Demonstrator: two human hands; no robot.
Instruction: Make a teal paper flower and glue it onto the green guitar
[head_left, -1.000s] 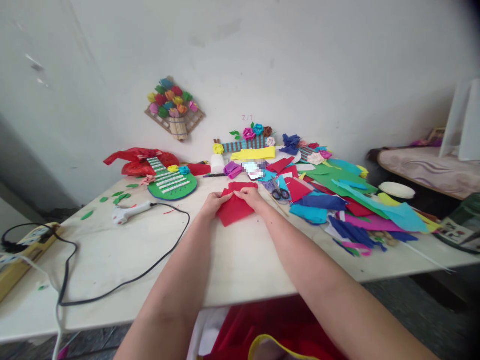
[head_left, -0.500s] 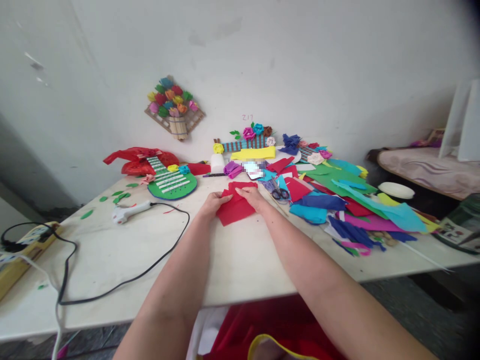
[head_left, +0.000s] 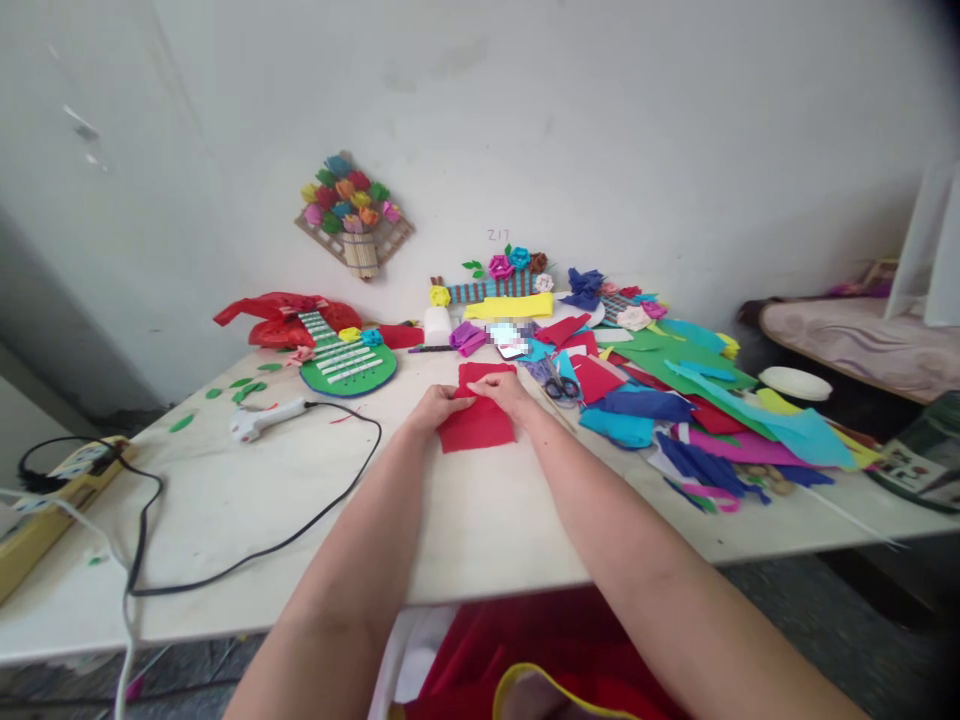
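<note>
While left hand (head_left: 439, 405) and right hand (head_left: 504, 390) pinch the top edge of 1 red paper sheet (head_left: 480, 428) lying on the table (head_left: 480, 530), I log folding in hand; creasing next calls for even pressure.

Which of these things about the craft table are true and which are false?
1. The left hand and right hand both touch the red paper sheet on the table. True.
2. The scissors lie right of the red paper sheet. True.
3. The left hand holds the glue gun. False: it lies alone on the table, left of the hands.
4. The wall is bare. False: a paper flower craft hangs there.
</note>
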